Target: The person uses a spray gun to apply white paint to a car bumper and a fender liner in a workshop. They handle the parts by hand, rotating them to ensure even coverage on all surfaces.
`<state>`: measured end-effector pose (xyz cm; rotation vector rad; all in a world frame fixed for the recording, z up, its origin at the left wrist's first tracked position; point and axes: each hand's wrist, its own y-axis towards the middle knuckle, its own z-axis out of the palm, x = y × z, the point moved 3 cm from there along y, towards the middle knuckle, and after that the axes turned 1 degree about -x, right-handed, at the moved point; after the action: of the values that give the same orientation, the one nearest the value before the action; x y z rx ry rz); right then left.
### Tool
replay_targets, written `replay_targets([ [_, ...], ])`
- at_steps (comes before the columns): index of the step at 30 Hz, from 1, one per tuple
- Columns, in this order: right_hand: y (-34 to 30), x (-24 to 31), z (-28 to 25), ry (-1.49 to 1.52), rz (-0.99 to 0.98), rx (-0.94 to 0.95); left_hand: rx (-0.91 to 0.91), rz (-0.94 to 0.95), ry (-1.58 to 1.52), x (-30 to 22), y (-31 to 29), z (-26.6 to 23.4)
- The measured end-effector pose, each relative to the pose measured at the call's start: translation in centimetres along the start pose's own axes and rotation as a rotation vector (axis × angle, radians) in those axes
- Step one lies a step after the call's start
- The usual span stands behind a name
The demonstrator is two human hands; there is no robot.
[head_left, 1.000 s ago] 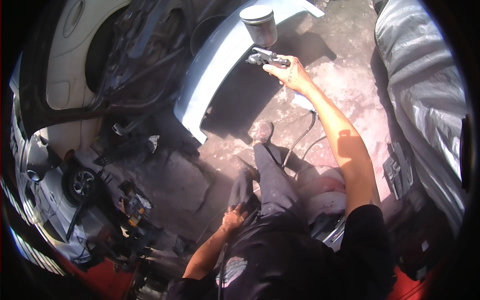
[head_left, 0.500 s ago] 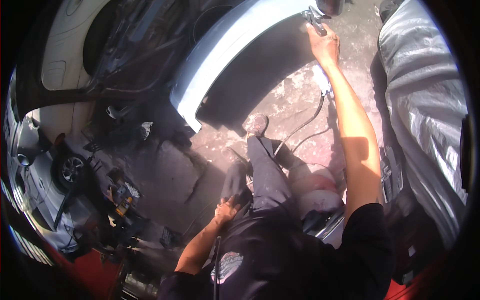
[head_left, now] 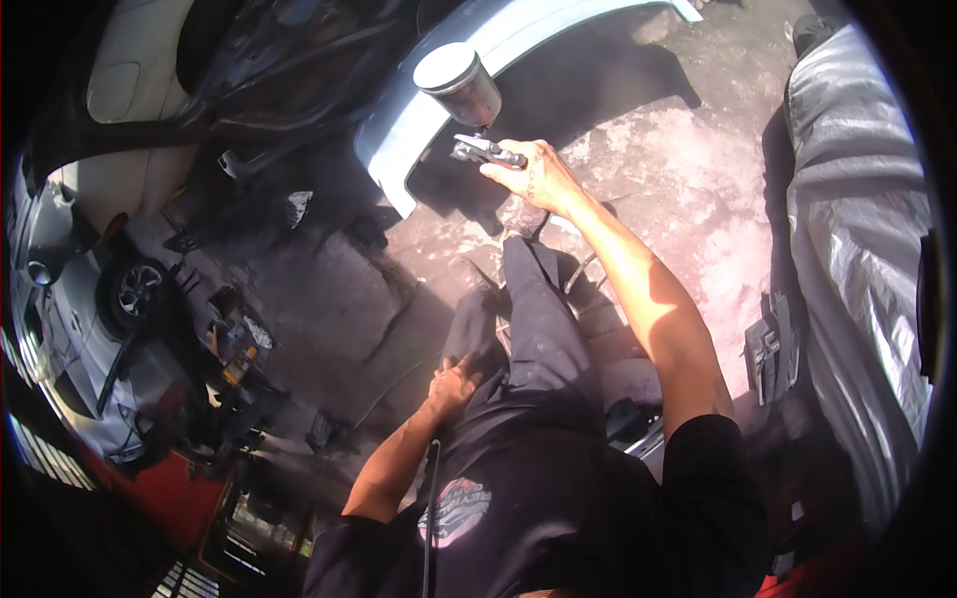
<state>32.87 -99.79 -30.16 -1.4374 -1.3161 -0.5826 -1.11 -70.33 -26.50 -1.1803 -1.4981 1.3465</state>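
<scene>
My right hand (head_left: 543, 177) is closed around the handle of a paint spray gun (head_left: 483, 149), out in front of my legs. The gun's round metal cup with a pale lid (head_left: 446, 67) stands on top and overlaps the car bumper behind it. That bumper (head_left: 394, 140) is a long curved piece, pale bluish white, and the gun is close to its near left end. On my left thigh lies my left hand (head_left: 456, 382), holding nothing, its fingers laid over the dark trousers.
A silver cover (head_left: 847, 219) drapes something large on the right. To the left are a grey car (head_left: 80, 369) with its wheel (head_left: 138, 289) and a dark open car body (head_left: 289, 90). Loose parts and a yellow item (head_left: 239, 366) lie on the left floor.
My right hand has swung the spray gun from the bumper's far right end back to its near left end. My left hand has stayed on my thigh, shifting only slightly.
</scene>
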Motion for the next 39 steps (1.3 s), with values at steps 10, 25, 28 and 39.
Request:
replay_targets([
  [10,2.4,-1.3,-13.4,-0.352,0.099,-0.875,-0.029,0.039,-0.054,2.8,0.0,2.0],
  [25,-3.9,1.3,11.9,-0.068,-0.017,0.129,-0.012,0.02,-0.075,6.1,0.7,3.1],
  [28,-3.8,1.7,11.7,-0.017,0.044,0.187,0.022,0.026,-0.106,5.8,0.4,2.6],
  [39,0.1,2.7,6.0,-0.269,-0.03,-0.043,-0.016,0.039,-0.161,6.3,0.2,3.9],
])
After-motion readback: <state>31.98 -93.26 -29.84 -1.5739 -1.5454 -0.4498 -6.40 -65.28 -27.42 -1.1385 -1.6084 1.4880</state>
